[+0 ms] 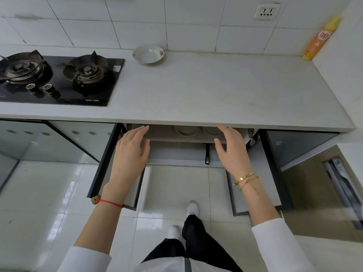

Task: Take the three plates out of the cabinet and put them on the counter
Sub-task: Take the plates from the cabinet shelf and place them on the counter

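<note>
One white plate (pixel 148 54) with small red flowers on its rim sits on the grey counter (pixel 206 91) near the back wall. Below the counter edge the cabinet (pixel 176 152) stands with both doors swung open. On its upper shelf two white plates show partly, one (pixel 186 131) left of the other (pixel 211 131), their far halves hidden under the counter. My left hand (pixel 131 154) hovers open at the shelf's left end. My right hand (pixel 231 152) is open in front of the right-hand plate, holding nothing.
A black two-burner gas hob (pixel 59 79) fills the counter's left part. An orange spray bottle (pixel 320 39) leans in the back right corner under a wall socket (pixel 266 11). The open cabinet doors (pixel 115 167) (pixel 257 173) flank my arms. My feet stand on the tiled floor.
</note>
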{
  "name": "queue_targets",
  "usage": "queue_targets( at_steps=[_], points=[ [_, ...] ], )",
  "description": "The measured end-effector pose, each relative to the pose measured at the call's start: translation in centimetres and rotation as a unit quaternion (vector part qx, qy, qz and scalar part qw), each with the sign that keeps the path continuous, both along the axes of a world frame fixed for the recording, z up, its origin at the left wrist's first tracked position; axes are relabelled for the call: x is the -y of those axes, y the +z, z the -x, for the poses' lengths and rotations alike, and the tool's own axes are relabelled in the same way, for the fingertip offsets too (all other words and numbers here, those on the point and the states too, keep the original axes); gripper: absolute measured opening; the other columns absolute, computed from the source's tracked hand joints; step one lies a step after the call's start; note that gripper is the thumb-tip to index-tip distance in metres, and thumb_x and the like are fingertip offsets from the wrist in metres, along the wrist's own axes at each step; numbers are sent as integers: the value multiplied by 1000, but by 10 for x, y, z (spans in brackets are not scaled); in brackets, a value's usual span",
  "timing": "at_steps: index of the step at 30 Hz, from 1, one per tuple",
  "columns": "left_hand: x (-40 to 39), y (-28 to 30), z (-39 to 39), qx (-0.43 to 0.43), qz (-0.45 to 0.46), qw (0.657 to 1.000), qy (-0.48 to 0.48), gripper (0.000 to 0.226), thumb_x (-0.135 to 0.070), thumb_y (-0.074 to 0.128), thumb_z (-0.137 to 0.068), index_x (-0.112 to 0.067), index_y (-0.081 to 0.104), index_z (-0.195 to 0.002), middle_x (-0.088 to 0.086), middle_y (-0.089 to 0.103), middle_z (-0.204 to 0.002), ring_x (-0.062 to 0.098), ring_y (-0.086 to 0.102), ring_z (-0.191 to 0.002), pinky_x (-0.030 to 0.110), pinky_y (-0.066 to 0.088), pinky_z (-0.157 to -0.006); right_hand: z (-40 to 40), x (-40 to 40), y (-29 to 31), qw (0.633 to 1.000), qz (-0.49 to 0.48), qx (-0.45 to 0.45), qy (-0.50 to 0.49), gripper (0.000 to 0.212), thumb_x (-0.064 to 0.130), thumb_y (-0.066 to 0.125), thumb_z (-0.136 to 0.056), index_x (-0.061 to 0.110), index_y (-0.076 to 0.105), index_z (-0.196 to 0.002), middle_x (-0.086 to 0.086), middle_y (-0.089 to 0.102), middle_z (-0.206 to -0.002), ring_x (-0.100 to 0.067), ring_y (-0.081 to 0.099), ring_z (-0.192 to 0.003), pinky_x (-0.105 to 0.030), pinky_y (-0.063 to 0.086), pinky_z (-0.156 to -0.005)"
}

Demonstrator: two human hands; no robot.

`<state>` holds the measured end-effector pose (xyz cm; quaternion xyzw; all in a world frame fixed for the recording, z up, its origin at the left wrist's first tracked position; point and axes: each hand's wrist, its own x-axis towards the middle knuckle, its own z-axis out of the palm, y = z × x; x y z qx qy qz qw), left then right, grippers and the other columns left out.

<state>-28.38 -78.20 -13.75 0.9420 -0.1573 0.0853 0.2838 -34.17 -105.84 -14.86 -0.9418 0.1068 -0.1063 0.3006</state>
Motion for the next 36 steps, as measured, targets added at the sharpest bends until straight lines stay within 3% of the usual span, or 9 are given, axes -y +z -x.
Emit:
queue_targets(
  at_steps=[23,29,36],
  points=[
    [49,-22,25,-23,2,1000,11,40,-15,50,-97,-13,51,-137,3,56,-137,20,47,-132,45,41,-108,19,45,-22,999,14,-24,33,43,22,48,-98,12,45,-139,-6,51,-139,-24,37,-136,-38,31,-114],
    [64,-66,3,-24,5,1000,13,40,-12,51,-96,-11,53,-136,5,58,-135,23,49,-129,46,44,-104,-7,57,-69,999,7,-22,41,41,20,50,-97,10,47,-137,-7,54,-134,-24,42,-132,-36,33,-112],
    [85,-165,-48,-21,2,1000,16,39,-14,51,-97,-12,53,-135,3,56,-137,20,48,-130,42,42,-106,-55,75,-173,999,7,-38,39,42,23,48,-98,13,45,-138,-5,52,-136,-20,40,-132,-33,33,-111]
  ],
)
